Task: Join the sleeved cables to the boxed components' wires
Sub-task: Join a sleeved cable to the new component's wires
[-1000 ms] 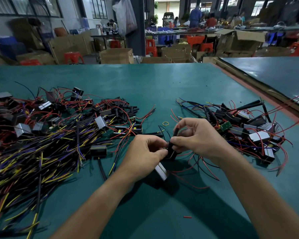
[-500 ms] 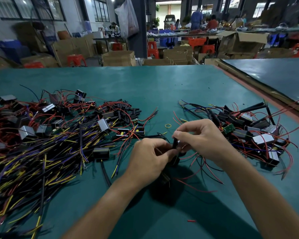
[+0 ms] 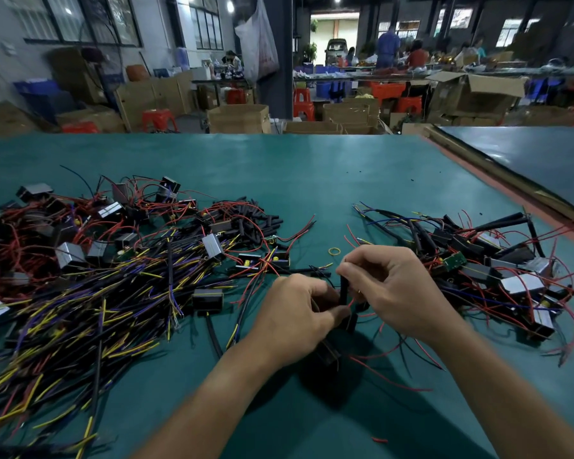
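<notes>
My left hand (image 3: pixel 295 318) grips a small black boxed component (image 3: pixel 328 352) that hangs below its fingers, and its thumb presses a black sleeve (image 3: pixel 344 289). My right hand (image 3: pixel 391 293) pinches the top of that upright sleeve, and thin red wires (image 3: pixel 388 382) trail from between the two hands onto the table. A big heap of sleeved cables with yellow, purple and red ends (image 3: pixel 80 309) lies at the left. A second pile of boxed components with red wires (image 3: pixel 497 273) lies at the right, just behind my right hand.
The green table (image 3: pixel 312 173) runs far forward. Loose black sleeve pieces (image 3: pixel 259 220) lie behind the left heap. A yellow rubber band (image 3: pixel 334 250) sits beyond my hands, a red wire scrap (image 3: pixel 379 440) near the front. A second table (image 3: pixel 527 160) stands at the right.
The boxed component has dropped lower under my left hand and turned, so its pale face no longer shows. My right hand's fingers have shifted up the sleeve. The view has tilted down slightly.
</notes>
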Demonstrator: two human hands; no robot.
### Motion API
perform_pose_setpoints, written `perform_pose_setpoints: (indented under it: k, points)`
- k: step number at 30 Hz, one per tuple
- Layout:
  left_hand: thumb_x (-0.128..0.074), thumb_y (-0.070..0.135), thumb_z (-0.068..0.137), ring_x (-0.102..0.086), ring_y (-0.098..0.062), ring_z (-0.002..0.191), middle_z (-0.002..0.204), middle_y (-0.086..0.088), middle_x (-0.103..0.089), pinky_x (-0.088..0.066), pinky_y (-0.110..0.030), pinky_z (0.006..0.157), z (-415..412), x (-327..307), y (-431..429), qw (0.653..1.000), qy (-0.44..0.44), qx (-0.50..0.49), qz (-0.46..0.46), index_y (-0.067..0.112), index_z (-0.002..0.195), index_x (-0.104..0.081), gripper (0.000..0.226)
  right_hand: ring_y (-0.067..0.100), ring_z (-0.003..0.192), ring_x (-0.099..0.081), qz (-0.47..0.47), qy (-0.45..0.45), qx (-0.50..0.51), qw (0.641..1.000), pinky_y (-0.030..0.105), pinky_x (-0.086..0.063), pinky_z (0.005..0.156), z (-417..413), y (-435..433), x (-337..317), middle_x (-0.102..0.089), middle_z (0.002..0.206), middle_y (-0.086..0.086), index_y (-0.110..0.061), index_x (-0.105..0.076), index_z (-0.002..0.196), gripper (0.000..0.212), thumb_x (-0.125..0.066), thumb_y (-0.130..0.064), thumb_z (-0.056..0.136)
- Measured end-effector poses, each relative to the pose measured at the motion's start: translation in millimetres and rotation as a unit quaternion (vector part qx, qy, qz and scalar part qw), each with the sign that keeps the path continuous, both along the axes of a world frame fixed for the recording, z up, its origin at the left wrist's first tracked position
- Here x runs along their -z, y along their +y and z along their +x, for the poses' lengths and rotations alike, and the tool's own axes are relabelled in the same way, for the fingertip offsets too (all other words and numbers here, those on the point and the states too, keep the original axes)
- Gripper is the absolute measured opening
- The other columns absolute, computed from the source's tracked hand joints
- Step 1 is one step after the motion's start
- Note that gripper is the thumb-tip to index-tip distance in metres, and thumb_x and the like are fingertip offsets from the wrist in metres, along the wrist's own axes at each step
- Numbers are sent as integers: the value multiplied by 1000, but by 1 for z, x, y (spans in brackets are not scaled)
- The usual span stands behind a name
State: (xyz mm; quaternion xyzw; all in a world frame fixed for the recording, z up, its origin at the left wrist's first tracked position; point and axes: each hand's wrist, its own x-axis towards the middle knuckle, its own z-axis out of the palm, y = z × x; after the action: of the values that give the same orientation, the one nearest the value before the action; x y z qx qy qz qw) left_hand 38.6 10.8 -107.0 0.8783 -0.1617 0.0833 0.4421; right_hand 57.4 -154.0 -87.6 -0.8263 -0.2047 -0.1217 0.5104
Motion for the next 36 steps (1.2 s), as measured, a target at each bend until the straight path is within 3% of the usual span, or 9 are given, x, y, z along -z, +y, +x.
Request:
perform_pose_setpoints:
  k: [3,7,12,14,17,22,25,32,36]
  points:
    - [-79,29,77,-44,-1,46,55,5,-60,-36,-17,48,2,-1,2,1000,13,13,2,18,73,-72,13,13,51,-62,9,24,-5,1000,42,-53,55,1,0,-3,-65,64,11,-15,-64,74,21,-62,-10,94]
    - [-76,28,73,-50,-3,50,58,7,-64,-40,-20,50,4,-10,13,992,87,85,-44,17,75,-72,12,18,50,-63,12,31,4,999,43,-53,57,-1,0,-5,-66,65,18,-11,-63,76,19,-60,-10,95]
    - [-72,18,75,-56,-6,54,61,8,-67,-47,-24,59,22,-16,37,987,33,-111,-109,18,74,-72,1,21,49,-63,-6,40,11,999,38,-52,56,-1,-1,-5,-68,63,15,-12,-62,76,20,-58,-12,96]
    - [-68,17,78,-59,-10,60,64,11,-65,-48,-26,63,27,-17,49,973,-5,-228,-35,23,82,-70,7,19,47,-63,-6,45,10,999,31,-51,51,-1,-1,-5,-68,62,14,-12,-62,76,21,-58,-11,96]
    - [-61,11,82,-61,-22,88,86,9,-65,-46,-32,71,29,-14,64,950,-19,-290,116,21,108,-61,28,18,46,-62,-12,51,6,999,22,-48,49,-2,0,-5,-67,61,12,-11,-61,75,21,-58,-10,96]
    - [-53,14,88,-51,-33,108,107,-11,-58,-44,-40,78,30,-15,81,880,136,-301,342,12,108,-53,20,20,45,-61,-26,57,2,998,25,-50,48,1,1,-1,-66,60,12,-11,-61,74,22,-58,-10,96]
    - [-59,14,89,-60,-32,101,103,-9,-65,-50,-39,77,31,-14,90,887,147,-313,306,12,111,-62,22,18,44,-60,-31,61,-3,998,29,-53,49,1,1,-1,-67,60,6,-11,-60,73,23,-57,-10,96]
    - [-68,14,87,-65,-27,82,87,-5,-73,-41,-29,63,28,-20,87,912,-35,-372,173,20,95,-73,12,21,46,-62,-34,61,-10,998,42,-55,54,1,0,1,-65,62,11,-13,-60,72,24,-58,-13,96]
    - [-68,14,86,-63,-26,90,97,-3,-70,-47,-32,67,33,-12,84,918,13,-337,210,21,104,-67,19,18,48,-64,-43,65,-4,997,49,-57,58,2,-2,1,-64,62,13,-14,-61,73,23,-60,-17,95]
